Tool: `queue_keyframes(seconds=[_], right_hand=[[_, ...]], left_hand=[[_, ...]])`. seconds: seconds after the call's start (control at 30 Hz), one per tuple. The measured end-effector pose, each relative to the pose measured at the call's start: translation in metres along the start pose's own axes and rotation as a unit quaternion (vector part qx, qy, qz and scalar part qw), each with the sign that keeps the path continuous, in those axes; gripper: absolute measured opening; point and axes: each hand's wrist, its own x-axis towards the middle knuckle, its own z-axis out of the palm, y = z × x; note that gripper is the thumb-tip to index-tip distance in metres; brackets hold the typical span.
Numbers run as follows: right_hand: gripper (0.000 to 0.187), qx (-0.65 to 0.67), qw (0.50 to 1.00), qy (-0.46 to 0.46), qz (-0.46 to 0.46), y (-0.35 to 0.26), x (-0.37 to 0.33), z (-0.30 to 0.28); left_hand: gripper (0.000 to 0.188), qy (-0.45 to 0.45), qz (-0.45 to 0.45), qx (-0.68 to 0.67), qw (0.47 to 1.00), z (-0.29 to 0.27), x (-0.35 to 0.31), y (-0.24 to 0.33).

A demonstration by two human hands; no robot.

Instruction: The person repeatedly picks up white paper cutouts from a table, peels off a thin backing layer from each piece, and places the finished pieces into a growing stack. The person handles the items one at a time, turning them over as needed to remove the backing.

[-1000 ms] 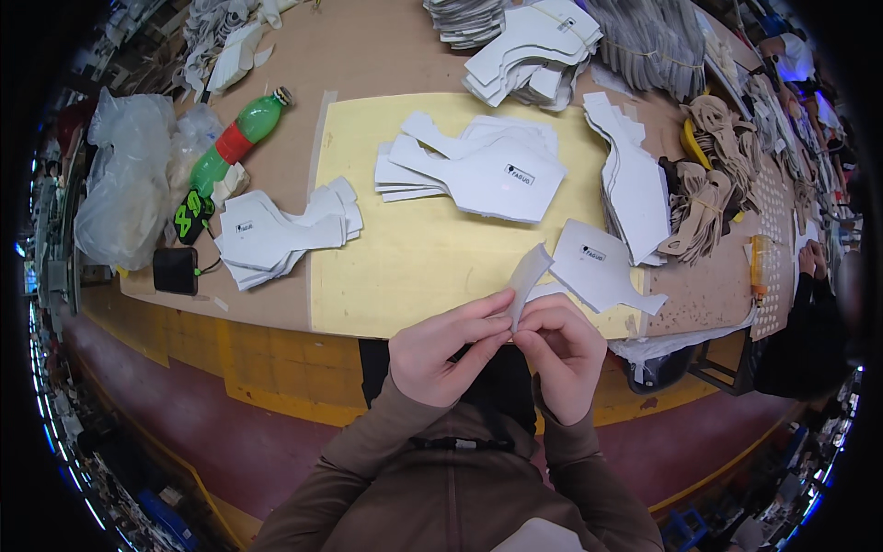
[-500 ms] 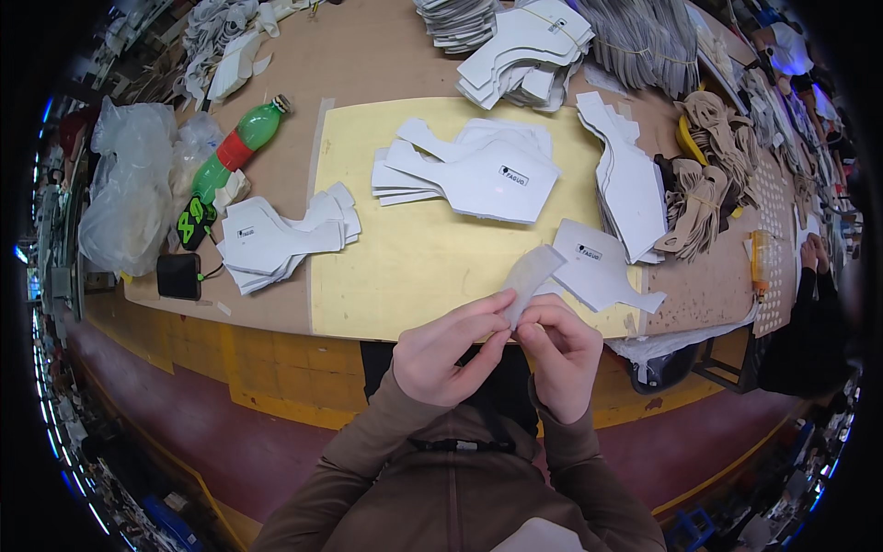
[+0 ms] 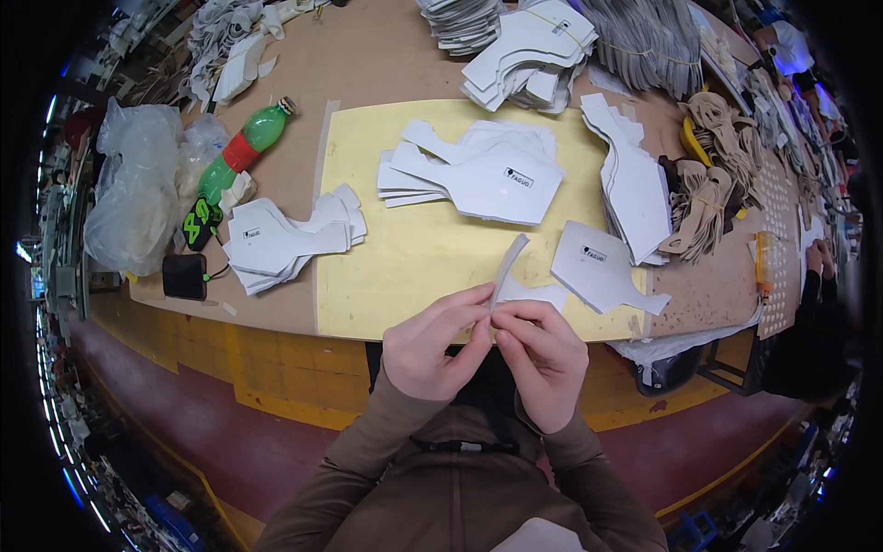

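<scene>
My left hand (image 3: 432,345) and my right hand (image 3: 543,359) meet at the table's near edge, both closed in a pinch. Between their fingertips they hold the lower end of a thin grey-white strip (image 3: 508,265), which points up and is seen almost edge-on. Just beyond my right fingers shows a white flat piece (image 3: 535,293); whether it joins the strip I cannot tell. Right of it lies a single white cut piece (image 3: 593,262) with a small printed label. Farther off, a stack of similar white cut pieces (image 3: 487,175) rests on the yellow sheet (image 3: 395,267).
More white piles lie at left (image 3: 290,235) and right (image 3: 630,189), with bundled grey pieces (image 3: 644,41) behind. Beige bundles (image 3: 704,207) sit at right. A green bottle (image 3: 244,152), plastic bag (image 3: 133,184) and black phone-like device (image 3: 185,277) occupy the left. A co-worker's hands (image 3: 820,259) show far right.
Both hands have shifted slightly left and down. The strip has turned from showing its broad face to nearly edge-on, uncovering more of the labelled single piece.
</scene>
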Motion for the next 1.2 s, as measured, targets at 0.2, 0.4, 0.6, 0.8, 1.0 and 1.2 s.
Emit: queue_keyframes(seconds=[0.2,0.4,0.6,0.8,1.0,1.2], right_hand=[[0.022,-0.005,1.0,-0.002,-0.008,0.002,0.001,0.002],[0.022,-0.019,1.0,-0.007,-0.006,0.003,0.001,0.005],[0.021,0.038,0.998,-0.006,0.04,0.01,0.002,0.008],[0.019,0.045,0.997,-0.02,0.057,0.012,0.004,0.004],[0.022,-0.046,0.999,-0.022,-0.01,0.006,0.007,0.005],[0.024,-0.062,0.997,-0.036,-0.023,0.005,0.009,0.007]], left_hand=[[0.014,-0.002,-0.009,-0.01,1.0,-0.001,-0.001,-0.003],[0.013,0.019,0.002,0.057,0.998,0.001,0.001,-0.004],[0.014,0.03,0.016,0.048,0.998,0.002,0.004,-0.016],[0.012,-0.013,0.008,0.011,1.0,-0.004,0.004,-0.02],[0.009,-0.019,0.017,0.041,0.999,-0.009,0.006,-0.016],[0.008,-0.025,0.019,0.054,0.998,-0.014,0.006,-0.015]])
